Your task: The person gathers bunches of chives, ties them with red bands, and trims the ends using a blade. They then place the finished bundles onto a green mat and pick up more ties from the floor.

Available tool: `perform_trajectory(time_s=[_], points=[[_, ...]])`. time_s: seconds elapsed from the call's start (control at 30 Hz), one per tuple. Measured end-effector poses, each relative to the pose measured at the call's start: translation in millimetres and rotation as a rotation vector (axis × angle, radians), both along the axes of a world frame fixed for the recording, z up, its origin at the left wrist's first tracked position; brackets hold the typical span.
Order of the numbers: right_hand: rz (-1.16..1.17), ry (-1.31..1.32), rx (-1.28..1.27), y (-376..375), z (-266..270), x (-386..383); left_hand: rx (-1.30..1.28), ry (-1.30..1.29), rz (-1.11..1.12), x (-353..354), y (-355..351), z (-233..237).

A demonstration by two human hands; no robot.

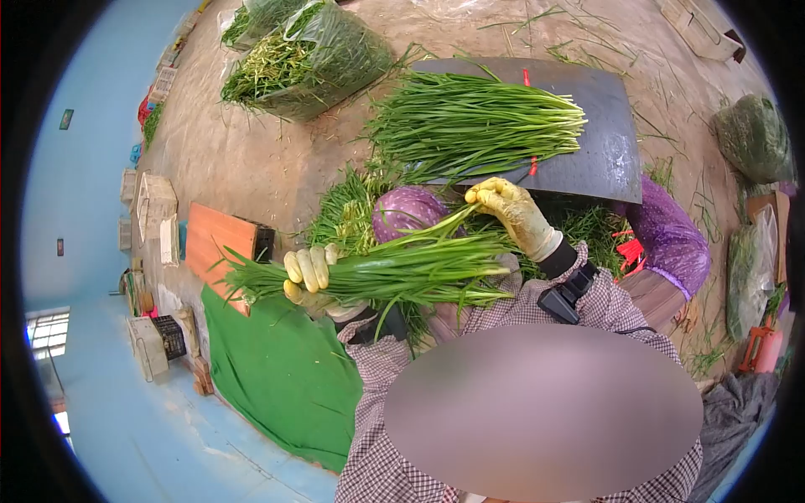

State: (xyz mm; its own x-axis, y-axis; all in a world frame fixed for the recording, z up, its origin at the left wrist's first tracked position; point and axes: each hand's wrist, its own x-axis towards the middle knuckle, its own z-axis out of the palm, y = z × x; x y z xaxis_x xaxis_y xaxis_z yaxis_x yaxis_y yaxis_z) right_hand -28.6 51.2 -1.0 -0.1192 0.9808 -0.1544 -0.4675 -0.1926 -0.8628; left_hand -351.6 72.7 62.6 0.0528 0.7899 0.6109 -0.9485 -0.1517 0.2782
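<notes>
My left hand (310,272), in a stained pale glove, wraps round a loose bunch of garlic chives (411,272) held across my lap. In a yellowed glove, my right hand (513,216) pinches a few chive stalks at the right end of that bunch, raised a little above the others. Just beyond, a thick layer of chives (478,121) lies on a dark board (608,126), with red ties (533,165) showing at its near and far edges. More loose chives (348,214) are heaped near my purple-covered knee (411,210).
Large clear bags stuffed with greens (327,63) stand at the far left. An orange board (220,239) and a green cloth (268,369) lie to my left. On the right are red strips (629,250), a full green bag (753,138) and scattered leaves on the floor.
</notes>
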Motion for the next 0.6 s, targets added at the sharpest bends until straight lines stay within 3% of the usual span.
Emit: perform_trajectory(time_s=[0.07, 0.23, 0.27, 0.37, 0.4, 0.43, 0.5, 0.6], points=[[-0.034, -0.021, -0.003, -3, 0, 11, -0.106, -0.024, 0.1, -1, -8, -7], [-0.02, -0.288, 0.046, 1, -8, 25, -0.025, -0.088, 0.002, -28, -7, -45], [-0.068, -0.183, 0.047, 2, -10, 23, -0.033, -0.084, 0.003, -31, -7, -49], [0.127, -0.641, 0.154, 11, -8, 14, -0.013, -0.07, -0.042, -32, -2, -48], [0.326, -0.519, 0.104, 14, 9, 8, 0.001, -0.063, -0.065, -31, 1, -45], [0.338, -0.467, 0.113, 15, 8, -3, 0.008, -0.077, -0.078, -28, 3, -43], [0.306, -0.045, 0.098, 13, 11, -24, 0.023, -0.105, -0.105, -24, 5, -41], [0.362, -0.154, 0.031, 21, 2, -22, -0.03, -0.113, -0.069, -31, 2, -44]])
